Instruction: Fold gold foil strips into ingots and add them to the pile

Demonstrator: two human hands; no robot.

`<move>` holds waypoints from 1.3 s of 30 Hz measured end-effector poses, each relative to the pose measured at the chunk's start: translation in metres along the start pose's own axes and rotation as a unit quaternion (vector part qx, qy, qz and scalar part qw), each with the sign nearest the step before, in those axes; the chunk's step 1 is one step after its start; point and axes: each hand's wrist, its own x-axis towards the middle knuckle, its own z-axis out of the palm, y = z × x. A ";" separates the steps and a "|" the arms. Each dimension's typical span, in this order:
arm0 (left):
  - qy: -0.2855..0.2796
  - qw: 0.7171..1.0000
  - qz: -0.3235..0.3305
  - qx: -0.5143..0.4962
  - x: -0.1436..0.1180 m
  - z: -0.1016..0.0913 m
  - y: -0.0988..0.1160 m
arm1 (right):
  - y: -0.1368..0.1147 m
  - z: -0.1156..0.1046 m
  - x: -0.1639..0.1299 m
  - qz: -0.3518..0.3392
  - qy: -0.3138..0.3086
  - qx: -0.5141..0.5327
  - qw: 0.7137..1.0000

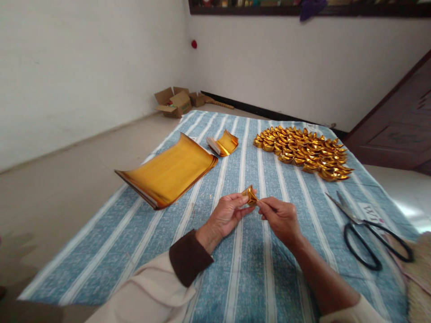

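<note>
A small piece of gold foil paper (249, 194), partly folded, is held above the middle of the striped cloth (232, 251). My left hand (230, 213) grips its left side between thumb and fingers. At the paper's right end, my right hand (279, 217) pinches the tip with thumb and forefinger. Beyond my hands lies a short stack of small gold sheets (228, 143). To the left is a pile of large gold sheets (168, 172) with curled edges. Many folded gold paper ingots (299, 150) stand in rows at the far right.
Black-handled scissors (358, 222) lie on the right with blades slightly apart, pointing away from me. An open cardboard box (177, 103) stands on the floor beyond the table's far left corner. White walls (101, 67) close off the left and back.
</note>
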 end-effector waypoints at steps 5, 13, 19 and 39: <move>-0.002 1.000 -0.005 -0.009 0.001 -0.002 -0.002 | 0.003 -0.001 -0.001 -0.036 -0.015 -0.050 0.998; -0.011 1.000 -0.011 -0.012 0.002 -0.002 -0.002 | 0.002 -0.004 0.000 -0.053 -0.028 -0.076 0.995; -0.015 1.000 -0.019 -0.010 0.002 -0.001 -0.001 | 0.003 -0.004 0.000 -0.053 -0.025 -0.078 0.995; -0.034 0.995 -0.060 -0.068 0.001 -0.001 0.002 | 0.008 0.002 -0.003 -0.063 0.016 0.021 0.998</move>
